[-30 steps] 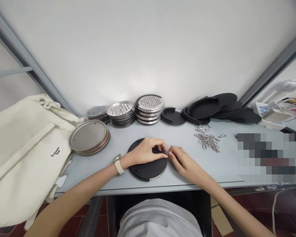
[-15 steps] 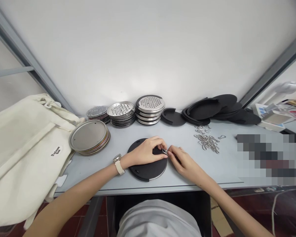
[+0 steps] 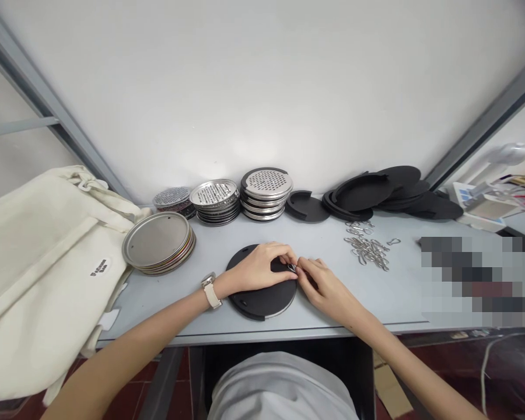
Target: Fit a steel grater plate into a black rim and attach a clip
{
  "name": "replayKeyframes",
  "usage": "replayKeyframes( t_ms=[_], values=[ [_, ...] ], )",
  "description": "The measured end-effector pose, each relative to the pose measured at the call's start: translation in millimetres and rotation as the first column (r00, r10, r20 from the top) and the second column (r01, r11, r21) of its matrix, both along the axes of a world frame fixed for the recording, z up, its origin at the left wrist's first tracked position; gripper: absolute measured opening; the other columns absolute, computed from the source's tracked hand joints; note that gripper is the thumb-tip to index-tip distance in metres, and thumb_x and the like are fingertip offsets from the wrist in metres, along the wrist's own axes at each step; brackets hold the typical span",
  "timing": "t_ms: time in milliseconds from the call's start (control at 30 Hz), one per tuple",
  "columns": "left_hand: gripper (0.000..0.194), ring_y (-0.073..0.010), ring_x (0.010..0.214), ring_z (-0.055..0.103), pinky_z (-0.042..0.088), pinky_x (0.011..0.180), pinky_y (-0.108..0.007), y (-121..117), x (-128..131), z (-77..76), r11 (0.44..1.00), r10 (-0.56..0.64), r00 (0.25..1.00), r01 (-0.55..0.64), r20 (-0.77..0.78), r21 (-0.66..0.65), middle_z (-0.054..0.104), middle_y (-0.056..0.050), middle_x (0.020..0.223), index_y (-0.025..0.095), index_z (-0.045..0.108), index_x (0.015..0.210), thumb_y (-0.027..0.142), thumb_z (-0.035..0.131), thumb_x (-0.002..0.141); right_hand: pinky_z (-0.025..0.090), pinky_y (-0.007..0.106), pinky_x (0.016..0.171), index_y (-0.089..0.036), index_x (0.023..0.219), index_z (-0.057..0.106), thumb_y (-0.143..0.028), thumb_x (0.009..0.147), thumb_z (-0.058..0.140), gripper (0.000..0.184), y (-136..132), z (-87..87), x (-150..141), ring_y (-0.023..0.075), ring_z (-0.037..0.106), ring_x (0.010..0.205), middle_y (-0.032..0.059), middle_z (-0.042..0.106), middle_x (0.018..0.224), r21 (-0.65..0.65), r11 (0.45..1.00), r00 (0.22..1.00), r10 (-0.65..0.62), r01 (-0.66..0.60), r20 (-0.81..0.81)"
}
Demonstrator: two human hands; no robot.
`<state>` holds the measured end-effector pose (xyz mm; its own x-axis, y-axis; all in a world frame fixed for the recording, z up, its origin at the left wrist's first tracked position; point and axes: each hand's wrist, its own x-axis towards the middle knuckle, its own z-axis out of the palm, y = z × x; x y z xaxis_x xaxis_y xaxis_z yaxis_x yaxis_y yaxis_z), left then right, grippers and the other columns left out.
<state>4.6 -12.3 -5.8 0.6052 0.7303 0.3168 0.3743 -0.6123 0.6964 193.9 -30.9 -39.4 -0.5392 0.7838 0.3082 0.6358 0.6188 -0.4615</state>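
Note:
A black round holder (image 3: 258, 301) lies on the table in front of me, a silvery edge showing along its lower right side. Over its top rests my left hand (image 3: 262, 268), thumb and fingers curved toward the right edge and closing there. At that edge a small metal carabiner clip (image 3: 291, 268) shows between the two hands. My right hand (image 3: 321, 286) pinches the clip's right end with thumb and forefinger; the fingertips partly hide it. To the right lies a loose heap of similar clips (image 3: 370, 251).
Stacked round graters (image 3: 269, 182) and more grater discs (image 3: 214, 194) stand along the wall. Plain metal discs (image 3: 157, 239) are piled at left beside a cream bag (image 3: 48, 280). Black round holders (image 3: 363, 192) lie at the back right. The table's front edge (image 3: 289, 333) is close to me.
Both hands stay at the holder's right edge. The clip has shifted slightly between the fingertips, and my right fingers sit a touch closer to the left ones.

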Motion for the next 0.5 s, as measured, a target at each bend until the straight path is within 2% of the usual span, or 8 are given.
replayKeyframes(
  t_ms=[500],
  values=[
    [0.014,-0.0132,0.08,0.057,0.045,0.077,-0.026,-0.4,0.3,2.0,0.999,0.007,1.0,-0.007,-0.017,-0.033,0.062,-0.002,0.085,0.017,0.062,0.089,0.019,0.066,0.076,0.035,0.03,0.068,-0.022,0.068,0.035,-0.024,0.095,0.034,0.026,-2.1,0.5,1.9,0.0168,0.043,0.064,-0.0016,0.044,0.061,-0.038,0.999,0.999,-0.033,0.032,-0.005]
  ],
)
